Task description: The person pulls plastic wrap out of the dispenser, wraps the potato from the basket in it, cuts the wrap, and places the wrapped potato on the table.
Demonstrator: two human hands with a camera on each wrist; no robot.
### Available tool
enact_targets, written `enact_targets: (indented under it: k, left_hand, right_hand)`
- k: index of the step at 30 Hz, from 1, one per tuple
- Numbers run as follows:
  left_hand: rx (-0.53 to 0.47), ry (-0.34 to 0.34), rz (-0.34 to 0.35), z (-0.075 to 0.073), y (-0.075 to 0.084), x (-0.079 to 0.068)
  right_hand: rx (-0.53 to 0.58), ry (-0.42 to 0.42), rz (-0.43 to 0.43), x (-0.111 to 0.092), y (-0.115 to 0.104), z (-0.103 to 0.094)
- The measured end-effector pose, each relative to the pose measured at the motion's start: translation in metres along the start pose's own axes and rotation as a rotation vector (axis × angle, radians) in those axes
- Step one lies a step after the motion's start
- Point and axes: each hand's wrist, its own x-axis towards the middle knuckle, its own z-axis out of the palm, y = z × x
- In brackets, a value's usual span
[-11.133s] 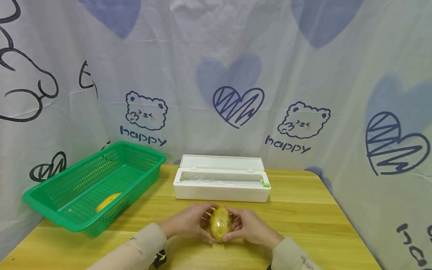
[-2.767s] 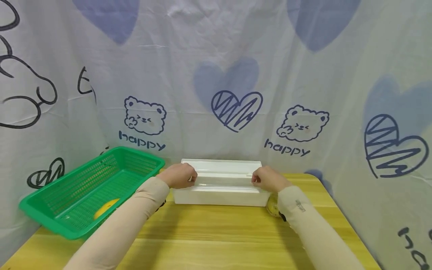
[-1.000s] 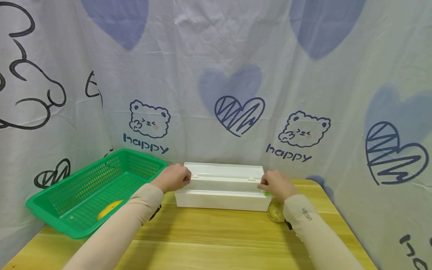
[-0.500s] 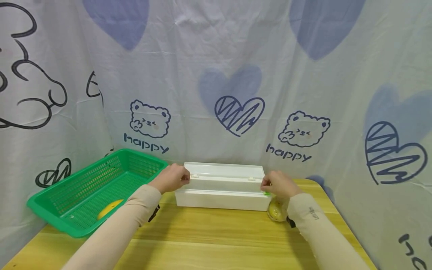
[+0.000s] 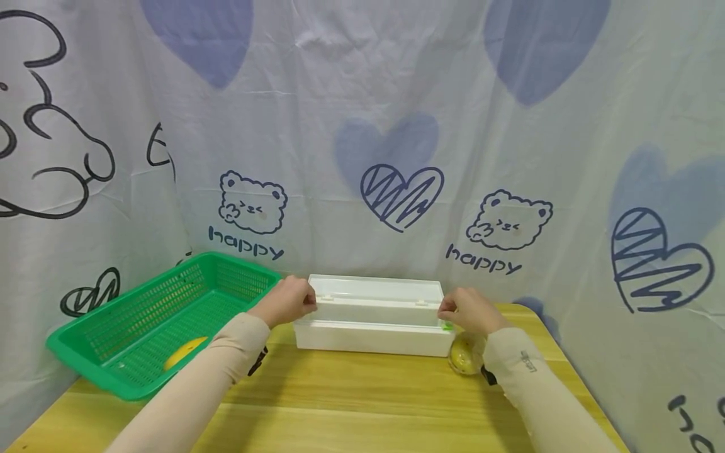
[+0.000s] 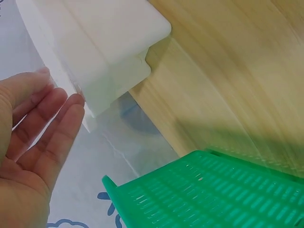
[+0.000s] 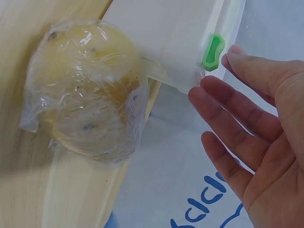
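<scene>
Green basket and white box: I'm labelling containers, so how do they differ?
The green basket has perforated walls; the white box has smooth ones. The basket shows no lid; the box has a lid, standing open. The basket lies slanted, while the box runs crosswise. Both are long containers resting on the wooden table.

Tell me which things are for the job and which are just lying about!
For the job, I think:
left hand and right hand
box
film, hard to see
green tab on the box
potato, wrapped

Just lying about, probably:
basket
yellow thing inside it, maybe for later
</scene>
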Motion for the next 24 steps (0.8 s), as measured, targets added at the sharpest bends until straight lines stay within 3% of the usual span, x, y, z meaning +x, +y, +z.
enact_targets:
  k: [15, 24]
  left_hand:
    - [-0.025, -0.01, -0.016, -0.003, 0.0012, -0.0054]
    - [-0.032, -0.004, 0.067, -0.007, -0.0011, -0.0092]
  right_hand:
    - [0.008, 0.013, 0.005, 0.001, 0.0007, -0.0005]
    - [0.035, 0.007, -0.013, 0.0011, 0.0063, -0.002]
